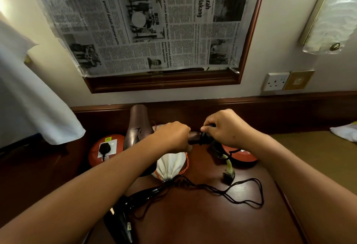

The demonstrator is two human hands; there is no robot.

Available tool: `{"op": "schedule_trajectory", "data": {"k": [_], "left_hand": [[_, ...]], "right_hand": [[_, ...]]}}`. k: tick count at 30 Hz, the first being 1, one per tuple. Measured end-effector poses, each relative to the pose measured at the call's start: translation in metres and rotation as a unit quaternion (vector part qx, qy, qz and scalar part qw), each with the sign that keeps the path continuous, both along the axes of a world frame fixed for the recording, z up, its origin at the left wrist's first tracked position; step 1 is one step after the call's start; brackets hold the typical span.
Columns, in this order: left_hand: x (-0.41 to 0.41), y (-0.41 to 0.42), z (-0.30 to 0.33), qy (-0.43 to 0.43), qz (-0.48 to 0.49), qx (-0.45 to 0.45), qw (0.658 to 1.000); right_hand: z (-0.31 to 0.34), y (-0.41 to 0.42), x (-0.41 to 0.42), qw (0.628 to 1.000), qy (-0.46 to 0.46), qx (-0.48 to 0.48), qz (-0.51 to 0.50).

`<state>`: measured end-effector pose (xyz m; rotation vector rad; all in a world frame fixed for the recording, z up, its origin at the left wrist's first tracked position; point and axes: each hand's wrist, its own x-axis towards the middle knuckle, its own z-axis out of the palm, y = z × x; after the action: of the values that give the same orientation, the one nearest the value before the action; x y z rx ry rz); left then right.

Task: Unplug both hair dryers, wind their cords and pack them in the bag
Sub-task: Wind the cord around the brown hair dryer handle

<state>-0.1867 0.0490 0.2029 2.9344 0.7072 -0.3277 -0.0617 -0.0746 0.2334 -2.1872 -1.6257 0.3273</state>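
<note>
The left hand (174, 136) is curled around the smooth brown handle of the brown hair dryer (138, 126), gripping it near the end, while the right hand (225, 128) pinches a black cord (205, 138) between thumb and fingers just beside it, where the cord lies in tight dark loops around the handle's tip. The dryer's tapered, satin-finished barrel rises behind the left wrist and points toward the wall, a thin angular mark on its side. Below the hands, on the glossy reddish-brown wooden table (202, 220), sits a white cloth bag (171, 163) with gathered pleats drawn to a neck and an orange cord along its edge. Touching the bag's neck, a second, shiny black hair dryer (125, 211) lies at the near left edge of the table, its thin black cable (245, 191) trailing in loose, open curves across the wood to the right. Near that loop lies a dark plug (229, 174) with a pale yellowish piece attached. A round orange-red extension reel (106, 152) stands to the left with a white socket face and a black plug (104, 148) seated in it; a second orange-red disc (242, 156) shows partly under the right hand. On the wall above, a dark wood-framed panel is covered by a crinkled newspaper sheet (144, 21), and a white wall socket (275, 81) sits to the right beside a brass-coloured plate.
</note>
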Motion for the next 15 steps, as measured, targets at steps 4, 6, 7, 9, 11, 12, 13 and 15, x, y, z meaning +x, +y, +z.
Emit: {"op": "schedule_trajectory", "data": {"k": [4,6,7,9,11,12,13,15], "left_hand": [[0.003,0.008,-0.007,-0.011,0.034,-0.016,0.999],[0.003,0.011,-0.010,-0.019,0.046,-0.020,0.999],[0.003,0.013,-0.011,-0.021,0.052,-0.019,0.998],[0.003,0.015,-0.012,-0.023,0.061,-0.020,0.998],[0.004,0.015,-0.012,-0.024,0.066,-0.020,0.997],[0.004,0.015,-0.012,-0.026,0.068,-0.021,0.997],[0.005,0.014,-0.013,-0.028,0.071,-0.022,0.997],[0.006,0.013,-0.014,-0.033,0.070,-0.023,0.997]], "right_hand": [[-0.017,-0.007,-0.017,0.999,-0.019,-0.031,-0.011],[-0.025,-0.012,-0.027,0.999,0.015,-0.027,-0.028],[-0.028,-0.015,-0.031,0.998,0.047,-0.014,-0.037],[-0.036,-0.020,-0.038,0.992,0.113,0.028,-0.051],[-0.045,-0.024,-0.043,0.985,0.151,0.063,-0.057],[-0.049,-0.026,-0.044,0.981,0.168,0.073,-0.065],[-0.054,-0.027,-0.045,0.976,0.189,0.080,-0.076],[-0.063,-0.027,-0.046,0.965,0.226,0.097,-0.095]]}}
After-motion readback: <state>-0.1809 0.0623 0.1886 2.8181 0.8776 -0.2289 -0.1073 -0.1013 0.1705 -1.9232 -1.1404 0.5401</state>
